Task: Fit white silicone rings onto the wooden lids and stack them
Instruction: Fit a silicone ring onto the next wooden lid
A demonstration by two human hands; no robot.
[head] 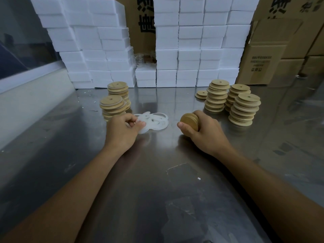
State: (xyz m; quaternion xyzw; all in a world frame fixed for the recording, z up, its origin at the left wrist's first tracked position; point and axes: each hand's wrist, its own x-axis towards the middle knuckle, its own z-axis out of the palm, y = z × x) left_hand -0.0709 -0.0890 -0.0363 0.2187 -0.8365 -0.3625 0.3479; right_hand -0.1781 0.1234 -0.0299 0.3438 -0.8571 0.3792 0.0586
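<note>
— Left hand (pixel 123 132)?
— Down on the shiny steel tabletop (pixel 157 172), fingers pinched on one ring at the near edge of the loose pile of white silicone rings (pixel 154 122).
— Right hand (pixel 201 132)?
— Closed around a round wooden lid (pixel 189 121), held on edge, flat face turned left toward the rings.
— Finished lids?
— Two stacks of ringed wooden lids (pixel 114 106) just behind the left hand, white bands showing between discs.
— Unfitted ones?
— Three tall stacks of bare wooden lids (pixel 233 102) at far right, a short stack beside them.
— Behind?
— Wall of white foam boxes (pixel 192 50), brown cardboard cartons (pixel 263 58) to the right.
</note>
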